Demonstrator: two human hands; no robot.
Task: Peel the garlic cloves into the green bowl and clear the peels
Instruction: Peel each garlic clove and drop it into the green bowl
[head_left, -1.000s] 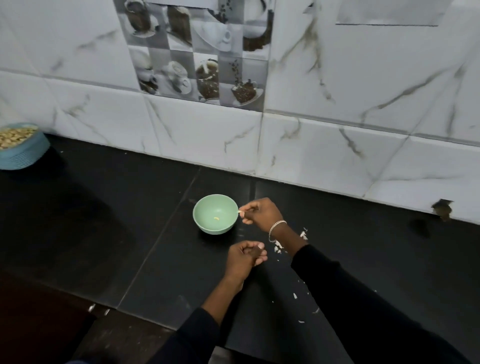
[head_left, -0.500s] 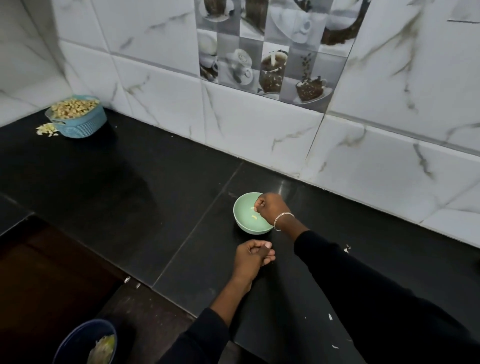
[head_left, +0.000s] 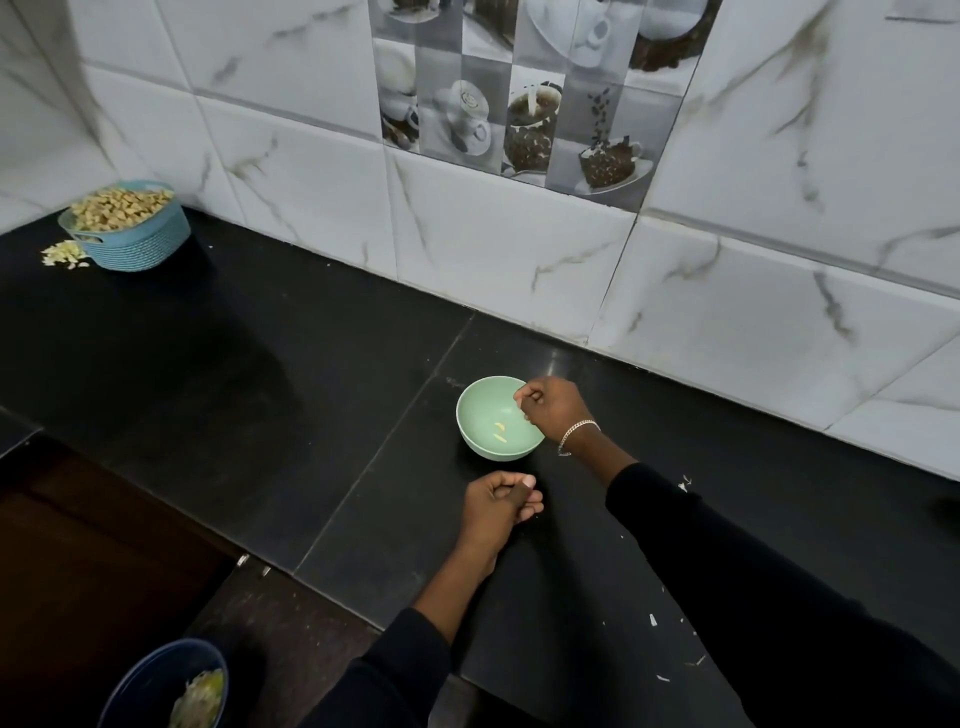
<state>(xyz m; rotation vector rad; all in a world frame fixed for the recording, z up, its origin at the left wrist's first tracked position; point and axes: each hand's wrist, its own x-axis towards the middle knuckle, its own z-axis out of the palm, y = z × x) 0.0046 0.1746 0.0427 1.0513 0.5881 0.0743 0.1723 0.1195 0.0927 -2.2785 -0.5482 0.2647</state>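
The green bowl (head_left: 470, 415) stands on the black counter (head_left: 260, 374) near the tiled wall, with two small pale garlic pieces (head_left: 500, 432) lying in its bottom. My right hand (head_left: 553, 408), a bracelet on its wrist, hovers over the bowl's right rim with its fingers curled; I see nothing between them. My left hand (head_left: 498, 506) is a loose fist just in front of the bowl, thumb on top. Whatever may be inside that fist is hidden.
A blue basket (head_left: 140, 249) heaped with garlic cloves sits at the far left, a small pile of pale bits (head_left: 62, 254) beside it. A dark blue bowl (head_left: 135, 686) holding peels shows below the counter edge. Peel scraps (head_left: 684, 484) dot the counter on the right.
My right hand went from beside the bowl, pinching a clove, to over its rim. The bowl now holds two pieces instead of one. My view swung left; the left hand stayed put.
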